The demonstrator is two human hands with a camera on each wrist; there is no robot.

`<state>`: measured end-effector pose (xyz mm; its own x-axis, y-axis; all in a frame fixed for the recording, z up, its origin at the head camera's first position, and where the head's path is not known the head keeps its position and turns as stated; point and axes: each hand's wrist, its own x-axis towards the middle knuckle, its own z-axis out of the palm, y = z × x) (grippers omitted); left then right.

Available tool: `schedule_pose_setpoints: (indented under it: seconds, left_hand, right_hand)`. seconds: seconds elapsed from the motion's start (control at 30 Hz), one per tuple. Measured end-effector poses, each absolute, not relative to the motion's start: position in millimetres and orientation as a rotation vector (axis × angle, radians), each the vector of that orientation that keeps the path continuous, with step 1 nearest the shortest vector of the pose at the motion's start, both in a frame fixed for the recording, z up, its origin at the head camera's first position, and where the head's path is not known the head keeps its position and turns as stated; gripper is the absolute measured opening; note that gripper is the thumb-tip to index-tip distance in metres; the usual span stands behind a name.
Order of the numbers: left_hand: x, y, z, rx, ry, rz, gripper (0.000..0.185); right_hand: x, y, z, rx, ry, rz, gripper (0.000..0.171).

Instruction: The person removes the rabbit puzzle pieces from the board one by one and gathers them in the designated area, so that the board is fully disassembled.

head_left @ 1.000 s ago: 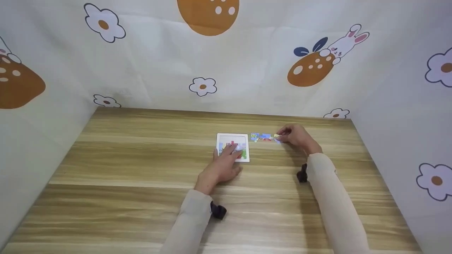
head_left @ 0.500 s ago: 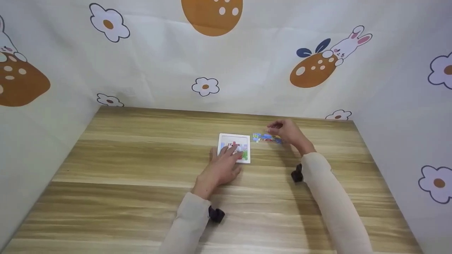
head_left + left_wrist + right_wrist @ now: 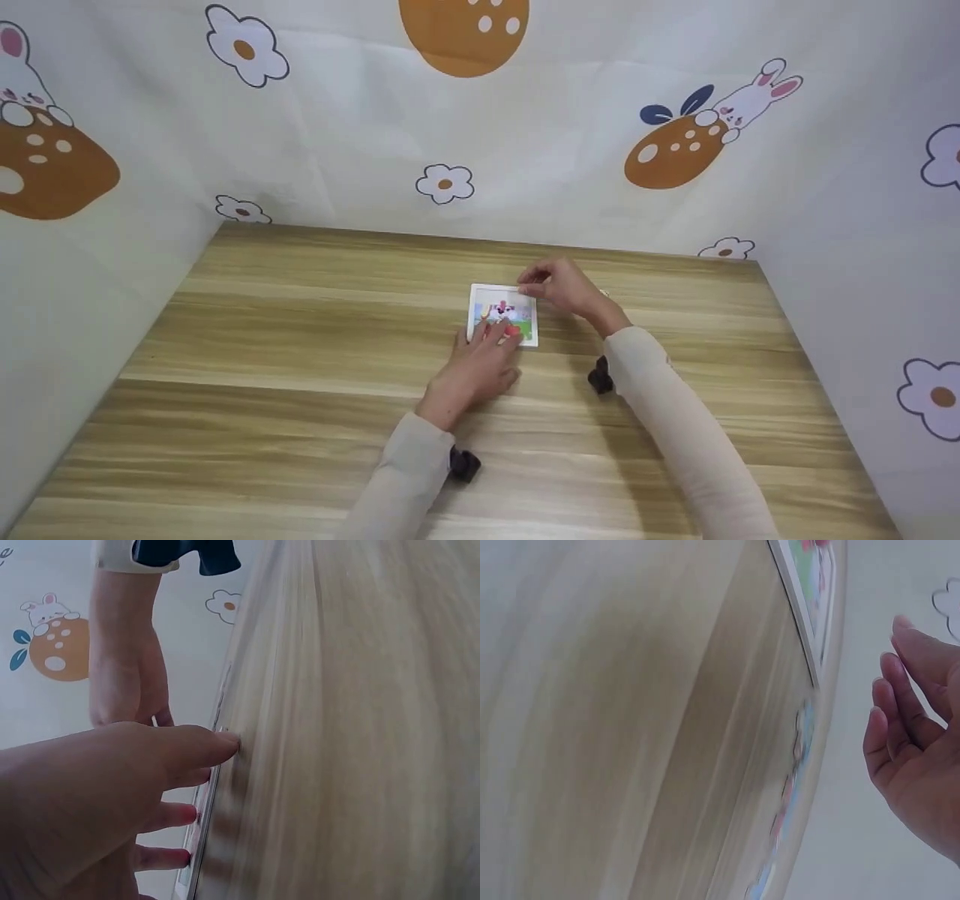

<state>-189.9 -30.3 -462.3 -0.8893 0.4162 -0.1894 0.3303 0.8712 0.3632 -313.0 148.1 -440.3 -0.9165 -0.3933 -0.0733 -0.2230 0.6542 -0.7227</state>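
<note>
Fingers of the left hand lie straight and flat on the puzzle tray, pressing its near half without curling round it. The right hand hovers at the tray's far right corner with fingers bent together at the tips; whether they pinch a piece cannot be told from the head view. The right wrist view shows that hand's fingers loosely curved and apart from the wood, with nothing visible in the palm, and a row of loose puzzle pieces lying on the table just beyond the tray's white edge; in the head view the right hand covers those pieces. The left wrist view shows the left fingertips touching the tray rim edge-on, with the right hand just behind. The tray sits flat near the centre of the wooden table, toward its far side. A white curtain printed with flowers, rabbits and orange ovals encloses the table on three sides. Both arms wear pale long sleeves.
</note>
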Motion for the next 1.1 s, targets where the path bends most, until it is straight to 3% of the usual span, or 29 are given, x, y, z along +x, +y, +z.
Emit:
schedule_pose_setpoints:
  seconds: [0.43, 1.1]
  left_hand:
    - [-189, -29, -463, 0.561, 2.713, 0.438, 0.066]
    - [-189, -33, -463, 0.572, 2.683, 0.470, 0.069]
  right_hand:
    - [-306, 112, -457, -0.584, 2.576, -1.069, 0.015]
    - [-308, 104, -457, -0.586, 2.525, -1.001, 0.009]
